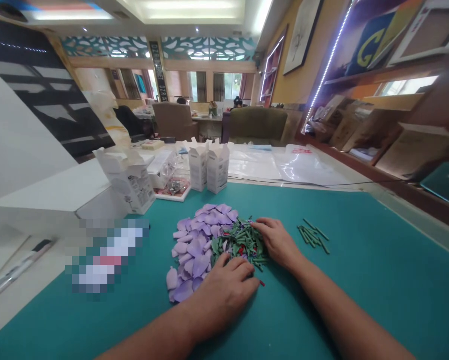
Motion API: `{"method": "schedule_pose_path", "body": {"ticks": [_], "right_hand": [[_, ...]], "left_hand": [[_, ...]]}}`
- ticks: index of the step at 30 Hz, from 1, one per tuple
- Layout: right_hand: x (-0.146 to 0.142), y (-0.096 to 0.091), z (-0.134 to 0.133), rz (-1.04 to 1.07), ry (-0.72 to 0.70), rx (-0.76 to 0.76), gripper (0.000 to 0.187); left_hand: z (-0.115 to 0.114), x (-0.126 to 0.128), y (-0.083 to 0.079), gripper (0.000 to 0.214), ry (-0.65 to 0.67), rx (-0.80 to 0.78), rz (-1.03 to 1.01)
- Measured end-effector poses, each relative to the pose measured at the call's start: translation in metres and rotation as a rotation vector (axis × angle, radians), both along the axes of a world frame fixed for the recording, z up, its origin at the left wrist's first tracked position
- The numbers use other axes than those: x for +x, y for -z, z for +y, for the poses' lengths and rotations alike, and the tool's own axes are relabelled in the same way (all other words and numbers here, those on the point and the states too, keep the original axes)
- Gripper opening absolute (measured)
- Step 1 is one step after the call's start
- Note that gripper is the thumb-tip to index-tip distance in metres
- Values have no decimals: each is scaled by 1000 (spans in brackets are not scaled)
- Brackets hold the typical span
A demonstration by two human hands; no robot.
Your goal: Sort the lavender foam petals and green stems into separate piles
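Observation:
My left hand [224, 291] rests at the near edge of a heap of small green pieces [241, 239], its slightly bent fingers spread over them. Red bits show among the green. On the heap's right side lies my right hand [279, 242], fingers stretched out and touching the pieces; its thumb is hard to see. I make out nothing gripped in either hand. Lilac petal-shaped pieces [200, 262] form a broad pile left of the green heap, beside my left fingertips. A separate group of thin green sticks [312, 236] lies to the right of my right hand.
Everything lies on a green mat [382, 260]. Behind the petals stand two white boxes [217, 170] with raised flaps, a tilted white box [134, 187] and a tray [183, 196] with a clear bag. Plastic sheeting [307, 165] covers the far table. A blurred-out patch is at left.

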State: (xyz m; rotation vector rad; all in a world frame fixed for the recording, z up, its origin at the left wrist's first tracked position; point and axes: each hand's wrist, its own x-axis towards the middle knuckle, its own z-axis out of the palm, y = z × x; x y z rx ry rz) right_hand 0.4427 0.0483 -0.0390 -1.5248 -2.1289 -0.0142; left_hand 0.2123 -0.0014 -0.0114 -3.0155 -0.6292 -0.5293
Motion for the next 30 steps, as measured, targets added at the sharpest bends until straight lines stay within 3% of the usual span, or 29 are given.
{"method": "schedule_pose_path", "body": {"ticks": [4,16,22,25,30], "right_hand": [[-6,2,2,-72,-46,-38,46],[0,-3,3,-60,46,-58,14],[0,-8,0,-48,98,-26,12],[22,-12,0,-33,206,9,17],[79,-14,-5,-38,522,40,21]], "left_hand": [[-1,-1,-1,20,34,-28,16],[-1,0,0,18,25,-56,43],[2,0,6,14,34,-77,13],[1,0,3,14,24,-85,8],[0,0,0,15,28,-101,24]]}}
